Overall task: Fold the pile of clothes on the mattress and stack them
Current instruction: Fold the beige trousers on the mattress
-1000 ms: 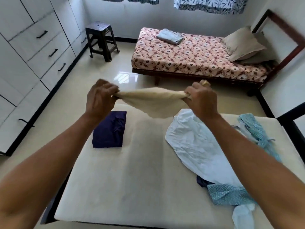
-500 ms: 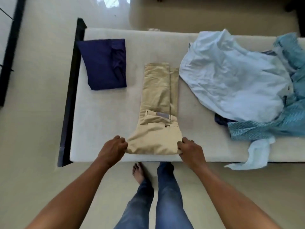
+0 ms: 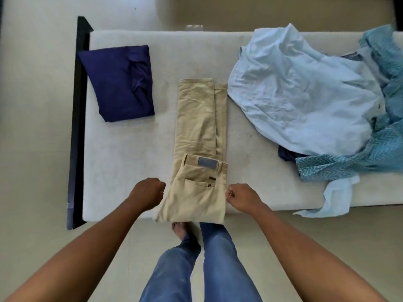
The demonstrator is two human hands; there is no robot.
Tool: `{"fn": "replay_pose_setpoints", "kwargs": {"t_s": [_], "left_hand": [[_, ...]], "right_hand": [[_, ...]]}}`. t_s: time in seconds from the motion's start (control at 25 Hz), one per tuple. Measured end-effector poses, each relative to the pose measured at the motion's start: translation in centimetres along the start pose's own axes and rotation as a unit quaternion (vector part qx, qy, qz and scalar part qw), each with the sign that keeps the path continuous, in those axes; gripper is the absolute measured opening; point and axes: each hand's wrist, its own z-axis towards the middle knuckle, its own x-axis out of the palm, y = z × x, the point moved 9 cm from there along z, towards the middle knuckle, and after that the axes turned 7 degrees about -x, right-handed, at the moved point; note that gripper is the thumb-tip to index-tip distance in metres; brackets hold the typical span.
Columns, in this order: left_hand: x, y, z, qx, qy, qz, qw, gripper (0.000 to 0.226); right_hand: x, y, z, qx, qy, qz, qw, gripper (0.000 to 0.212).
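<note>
While left grip [image 3: 148,192], right grip [image 3: 242,198] pinch near sides, khaki trousers [image 3: 196,118] run lengthwise away across mattress [image 3: 130,160].

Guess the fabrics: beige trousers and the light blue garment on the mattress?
The beige trousers: likely cotton twill, matte, stiffish; it lies flat with crisp edges and stitched pocket seams. The light blue garment: thin woven, probably cotton or a blend, matte; it holds many fine sharp creases. Exact fibre can't be told.
</note>
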Motion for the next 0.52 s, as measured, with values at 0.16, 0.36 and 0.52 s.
{"fn": "replay_pose_setpoints", "kwargs": {"t_s": [0.16,0.36,0.52], "left_hand": [[-3.5,0.7,7.5,-0.081,0.019,-0.113,0.990,0.029],[-5.0,0.9,19.4,-0.157,-0.005,-0.333,0.930,0.054],[-5.6,3.2,27.5,-0.237,-0.050,-0.487,0.839,0.057]], "right_hand": [[-6.8,-0.4,7.2,0.015,-0.062,0.047,0.997,0.007],[-11.4,-1.2,19.6,0.051,-0.136,0.117,0.982,0.029],[-12.2,0.4,28.4,0.041,-0.182,0.155,0.970,0.047]]}}
